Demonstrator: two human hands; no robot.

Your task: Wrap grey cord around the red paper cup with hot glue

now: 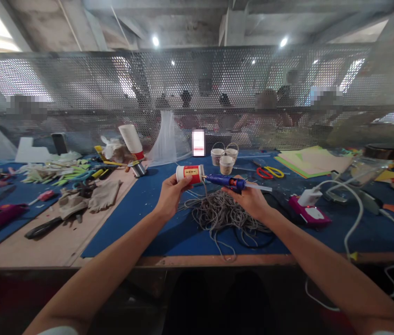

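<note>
My left hand [171, 191] is closed round a white paper cup with a red band [190, 174], held on its side above the blue mat [141, 218]. My right hand [249, 197] grips a blue hot-glue gun [226, 181] whose nozzle points left and touches the cup's rim. A grey tangle of string [217, 214] lies on the mat just below both hands, and a strand rises toward the cup.
Three small string-wrapped cups [225, 158] stand behind, with red-and-yellow scissors [270, 172] and green paper sheets [308, 160] to the right. A charger with white cable [308, 197], a phone [198, 142], a stack of cups [131, 139], gloves [99, 195] and scraps lie about. A mesh screen [197, 83] backs the table.
</note>
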